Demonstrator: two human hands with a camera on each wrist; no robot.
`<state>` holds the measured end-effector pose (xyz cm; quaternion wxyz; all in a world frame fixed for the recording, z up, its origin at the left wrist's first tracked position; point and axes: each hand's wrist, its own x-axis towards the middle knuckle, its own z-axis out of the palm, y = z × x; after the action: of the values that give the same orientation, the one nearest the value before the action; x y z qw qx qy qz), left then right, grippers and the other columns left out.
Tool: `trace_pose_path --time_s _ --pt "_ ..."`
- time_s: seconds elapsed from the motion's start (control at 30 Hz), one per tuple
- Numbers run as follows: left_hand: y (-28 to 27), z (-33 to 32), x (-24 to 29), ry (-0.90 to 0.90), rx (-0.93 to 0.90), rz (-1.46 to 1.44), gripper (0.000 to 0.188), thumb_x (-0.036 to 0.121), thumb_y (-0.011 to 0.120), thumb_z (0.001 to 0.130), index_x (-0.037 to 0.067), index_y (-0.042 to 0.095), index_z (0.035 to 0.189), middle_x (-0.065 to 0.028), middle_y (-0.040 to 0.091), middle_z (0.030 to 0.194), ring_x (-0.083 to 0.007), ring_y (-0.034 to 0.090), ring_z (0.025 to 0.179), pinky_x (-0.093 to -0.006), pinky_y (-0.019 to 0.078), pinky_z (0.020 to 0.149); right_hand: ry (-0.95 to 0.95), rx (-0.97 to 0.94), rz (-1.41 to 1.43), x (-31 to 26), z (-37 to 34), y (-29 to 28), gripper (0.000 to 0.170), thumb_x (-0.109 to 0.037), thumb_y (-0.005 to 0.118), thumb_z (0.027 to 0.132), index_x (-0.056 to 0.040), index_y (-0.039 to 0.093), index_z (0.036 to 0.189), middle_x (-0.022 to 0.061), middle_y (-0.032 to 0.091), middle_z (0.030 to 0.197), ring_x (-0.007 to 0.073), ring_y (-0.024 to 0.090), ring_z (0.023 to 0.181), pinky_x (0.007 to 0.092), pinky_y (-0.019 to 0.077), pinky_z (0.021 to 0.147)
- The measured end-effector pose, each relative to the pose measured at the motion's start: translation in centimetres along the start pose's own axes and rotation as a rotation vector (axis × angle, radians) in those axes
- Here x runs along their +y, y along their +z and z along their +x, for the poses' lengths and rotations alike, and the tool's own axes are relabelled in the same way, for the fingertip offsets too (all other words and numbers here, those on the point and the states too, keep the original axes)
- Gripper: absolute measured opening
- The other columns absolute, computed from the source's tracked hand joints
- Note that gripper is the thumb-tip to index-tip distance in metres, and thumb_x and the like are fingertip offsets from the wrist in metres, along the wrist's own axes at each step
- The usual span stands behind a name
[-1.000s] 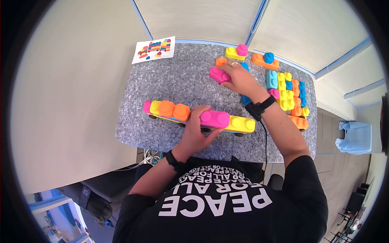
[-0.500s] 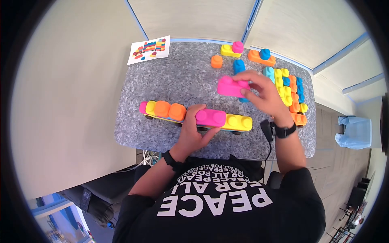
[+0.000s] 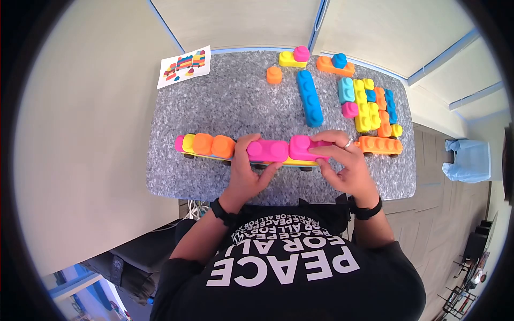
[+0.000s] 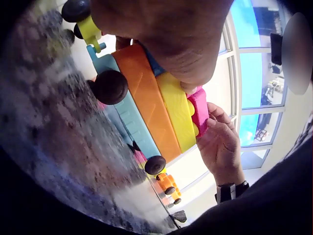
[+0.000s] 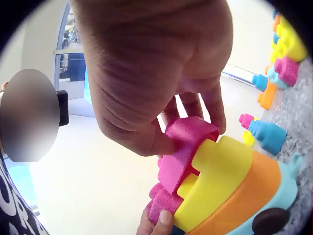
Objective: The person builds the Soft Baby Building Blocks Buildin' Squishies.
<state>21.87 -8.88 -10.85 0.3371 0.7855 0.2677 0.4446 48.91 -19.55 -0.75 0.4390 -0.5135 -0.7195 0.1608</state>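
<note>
My right hand [image 3: 348, 166] pinches a pink two-stud block [image 5: 183, 152] between thumb and fingers. That block sits tilted over the studs of a yellow block [image 5: 230, 171], with yellow showing in a gap beneath it. My left hand [image 3: 243, 174] grips the toy train car around its left end, thumb in front, at another pink block [image 3: 267, 151]. In the left wrist view the car shows an orange layer [image 4: 146, 98] under the yellow, on a light blue wheeled base [image 4: 132, 122]. Coupled at left is a car topped with orange blocks [image 3: 212, 145].
Behind the car lie a long blue block [image 3: 309, 99] and a small orange block [image 3: 274, 75]. Several blocks [image 3: 362, 109] group at the right, beside an orange wheeled base [image 3: 380, 144]. A picture sheet [image 3: 184, 67] lies at the back left.
My right hand has lifted the pink block from the back of the table and brought it down onto the yellow block. My left hand has kept its grip on the car.
</note>
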Motion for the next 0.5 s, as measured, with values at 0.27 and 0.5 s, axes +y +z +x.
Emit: trace_pose_path --time_s 0.27,0.5 --pt "0.0 0.1 0.0 0.008 0.003 0.001 0.086 0.014 0.097 0.094 -0.001 0.045 0.160 -0.0212 0.065 0.140 -0.0324 0.071 0.127 -0.0467 0.0567 0.110 -0.009 0.086 0.025 1.1 -1.4 2.1 0.035 -0.001 0.097 0.087 -0.0051 0.081 0.118 0.0151 0.076 0.137 0.0332 0.076 0.117 0.0421 0.0643 0.100" --pt "0.0 0.0 -0.2 0.009 0.002 0.003 0.086 0.015 0.097 0.094 -0.001 0.045 0.160 -0.0208 0.065 0.140 -0.0316 0.071 0.127 -0.0463 0.0566 0.110 -0.092 0.070 0.024 2.4 -1.5 2.3 0.028 -0.001 0.096 0.089 -0.0055 0.079 0.111 0.0143 0.076 0.135 0.0316 0.076 0.116 0.0421 0.0643 0.097"
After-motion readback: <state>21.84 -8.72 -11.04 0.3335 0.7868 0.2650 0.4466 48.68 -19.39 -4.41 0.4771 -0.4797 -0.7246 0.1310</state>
